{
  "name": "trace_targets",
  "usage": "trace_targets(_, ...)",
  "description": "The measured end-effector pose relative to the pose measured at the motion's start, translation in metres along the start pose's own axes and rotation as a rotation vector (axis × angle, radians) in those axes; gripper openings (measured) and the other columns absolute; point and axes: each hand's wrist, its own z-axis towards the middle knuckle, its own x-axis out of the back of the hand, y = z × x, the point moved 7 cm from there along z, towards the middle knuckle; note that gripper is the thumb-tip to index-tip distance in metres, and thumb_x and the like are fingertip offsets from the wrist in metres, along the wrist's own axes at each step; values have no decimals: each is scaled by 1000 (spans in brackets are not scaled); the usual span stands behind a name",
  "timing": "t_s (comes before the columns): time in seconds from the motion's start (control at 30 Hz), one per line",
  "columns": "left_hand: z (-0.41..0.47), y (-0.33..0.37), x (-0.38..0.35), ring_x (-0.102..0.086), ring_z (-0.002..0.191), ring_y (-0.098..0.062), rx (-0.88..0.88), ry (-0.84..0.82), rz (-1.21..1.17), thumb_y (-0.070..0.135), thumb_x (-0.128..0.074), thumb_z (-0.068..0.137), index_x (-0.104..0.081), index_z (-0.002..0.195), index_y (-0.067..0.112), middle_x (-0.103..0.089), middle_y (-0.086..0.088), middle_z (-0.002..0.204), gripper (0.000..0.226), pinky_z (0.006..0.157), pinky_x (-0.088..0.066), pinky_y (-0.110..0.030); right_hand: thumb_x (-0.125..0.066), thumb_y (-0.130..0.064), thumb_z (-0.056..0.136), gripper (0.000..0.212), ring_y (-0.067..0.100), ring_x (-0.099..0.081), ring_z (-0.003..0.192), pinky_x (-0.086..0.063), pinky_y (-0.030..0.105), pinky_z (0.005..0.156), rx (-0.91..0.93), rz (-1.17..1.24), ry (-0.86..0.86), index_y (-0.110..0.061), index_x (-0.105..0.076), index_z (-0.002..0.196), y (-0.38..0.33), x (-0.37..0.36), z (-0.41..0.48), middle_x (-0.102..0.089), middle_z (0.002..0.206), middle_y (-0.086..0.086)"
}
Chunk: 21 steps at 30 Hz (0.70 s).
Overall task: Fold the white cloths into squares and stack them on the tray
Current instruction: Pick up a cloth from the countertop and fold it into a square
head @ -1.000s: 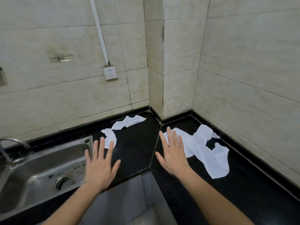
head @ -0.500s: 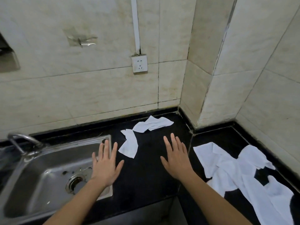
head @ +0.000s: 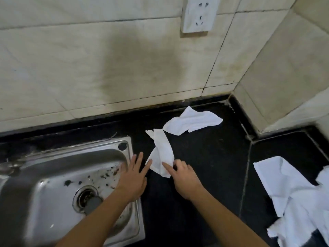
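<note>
Step in hand: taking up the crumpled white cloth (head: 162, 154) lying on the black stone countertop (head: 204, 157) beside the steel sink (head: 71, 157). The left hand (head: 132, 179) is flat with its fingers straight and slightly spread. The right hand (head: 184, 176) lays its index finger on the cloth with the other fingers curled, and whether it pinches the cloth cannot be told. The next move calls for spreading the cloth flat.

No writing, label, brand or number can be read anywhere here. The wall socket (head: 199, 14) shows only its dark plug slots. The steel sink (head: 114, 148) carries no legible stamp, and the white cloths (head: 162, 152) on the black counter are plain.
</note>
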Motion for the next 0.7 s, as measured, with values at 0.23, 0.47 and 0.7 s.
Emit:
trace_targets(0.23, 22, 0, -28, -42, 137, -42, -58, -56, 132, 39, -85, 62, -59, 135, 15, -42, -20, 151, 81, 100, -35, -68, -84, -31, 70, 29, 21, -57, 69, -48, 34, 54, -60, -12, 199, -19, -64, 88, 28, -16, 16, -54, 84, 4)
trace_targets(0.47, 23, 49, -15, -61, 101, -36, -212, 205, 62, 22, -49, 75, -71, 91, 6, -65, -13, 103, 32, 83, -51, -48, -86, -50, 66, 38, 17, -53, 54, -28, 25, 45, -131, 44, 174, -20, -63, 59, 86, -41, -31, -52, 65, 0)
trace_targets(0.7, 31, 76, -6, -58, 91, -33, -141, 252, 29, 17, -66, 67, -68, 71, 9, -59, -11, 90, 9, 72, -48, -44, -19, -73, 88, 73, 20, -58, 90, -42, 31, 69, -137, 303, 28, -20, -68, 102, 118, -56, -70, -57, 100, 2)
